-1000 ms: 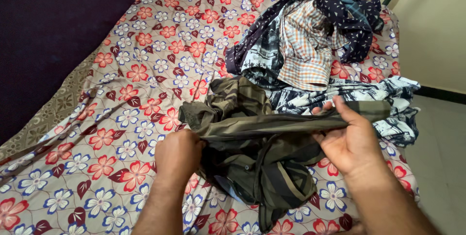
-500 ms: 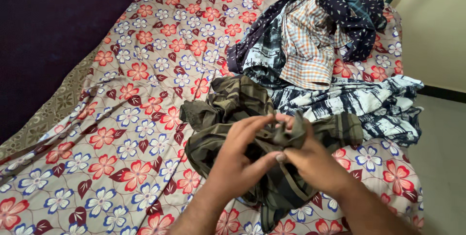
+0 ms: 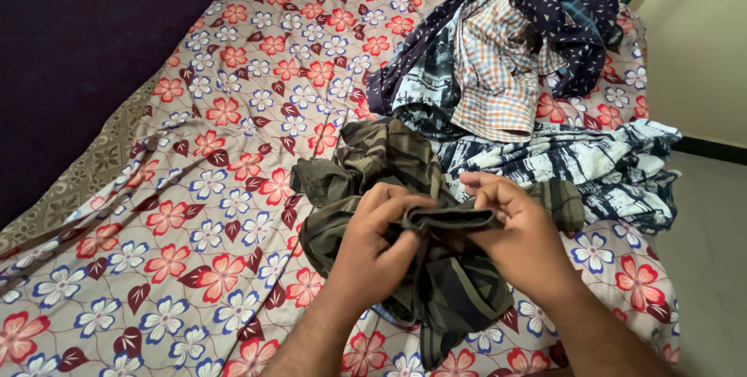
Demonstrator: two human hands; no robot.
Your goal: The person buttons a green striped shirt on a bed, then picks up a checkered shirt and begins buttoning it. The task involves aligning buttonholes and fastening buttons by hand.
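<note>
I see both hands low in the middle of the view, bunched close together over a dark olive striped shirt (image 3: 389, 161) that lies crumpled on the bed. My left hand (image 3: 377, 241) has its grip clenched on a folded band of that shirt, thumb on the near side and fingers curled over the top, the knuckles facing up. My right hand (image 3: 521, 237) sits just beside it at 3 o'clock, its grip also closed on the same band, the fingertips (image 3: 476, 184) pinching the cloth from above and the thumb tucked under where I cannot see it fully. Between the two hands the band runs as a short, flat, dark strip, pulled fairly straight. The rest of the shirt hangs and pools below the hands toward 6 o'clock and spreads out behind them toward 12 o'clock. The bedsheet (image 3: 233, 112) is beige with red and white flowers and stretches off to 9 and 11 o'clock. At 1 o'clock a heap of other clothes (image 3: 506, 58) is piled up: a checked shirt in orange and blue, a navy one with small white marks, and a blue and white printed one that trails toward 3 o'clock, touching the olive shirt.
</note>
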